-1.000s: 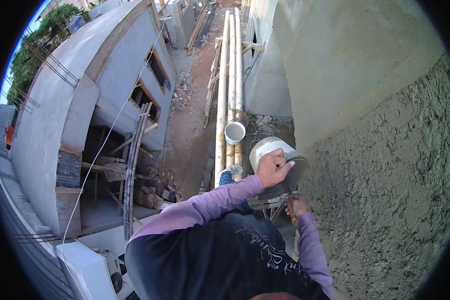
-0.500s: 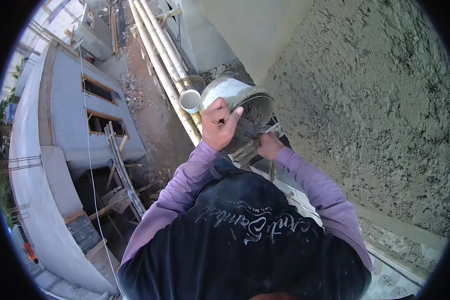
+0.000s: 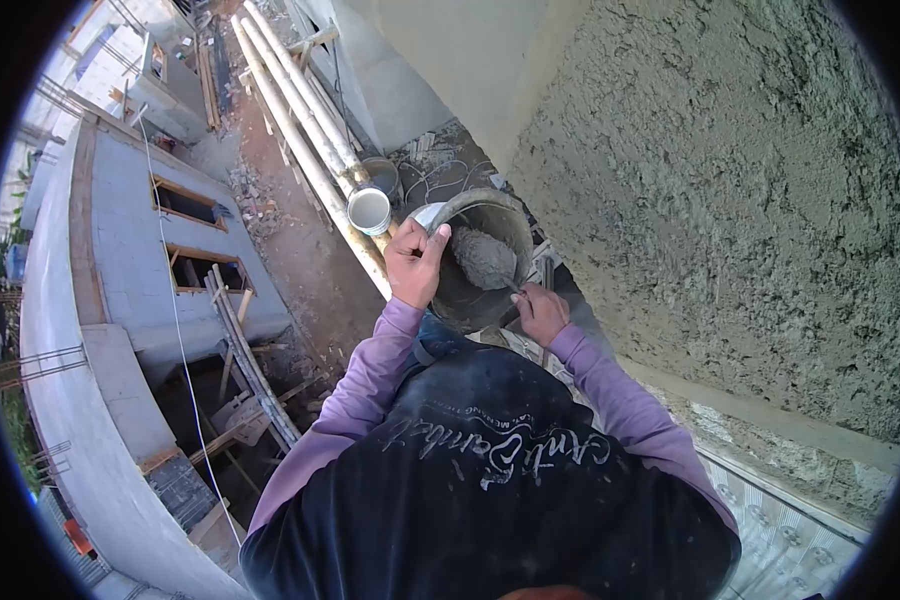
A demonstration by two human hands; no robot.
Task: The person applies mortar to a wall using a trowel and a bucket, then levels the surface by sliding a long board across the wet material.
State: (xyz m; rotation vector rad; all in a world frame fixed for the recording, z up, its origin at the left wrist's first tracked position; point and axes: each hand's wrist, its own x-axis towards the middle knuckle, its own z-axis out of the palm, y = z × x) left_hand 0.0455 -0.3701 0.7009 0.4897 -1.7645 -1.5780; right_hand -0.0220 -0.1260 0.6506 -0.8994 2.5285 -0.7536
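My left hand (image 3: 417,262) is closed on the near-left rim of a mortar-smeared bucket (image 3: 518,222), its thumb pointing up along the edge. The bucket's mouth faces me, and its lower inside is in shadow. My right hand (image 3: 542,312) grips the handle of a trowel at the bucket's near-right side. A heap of wet grey mortar (image 3: 486,260) sits on the trowel's blade inside the bucket mouth, hiding most of the blade.
Rough wet plaster covers the wall (image 3: 710,200) on my right. Long bamboo poles (image 3: 305,130) run away ahead, with a small white pail (image 3: 369,210) by their near end. A darker bucket (image 3: 381,178) stands behind it. Far below left is a building with window openings (image 3: 205,268).
The bucket has tipped from lying sideways to mouth toward me, my left hand still on its rim. The trowel now carries a mortar heap, and my right hand has moved slightly lower.
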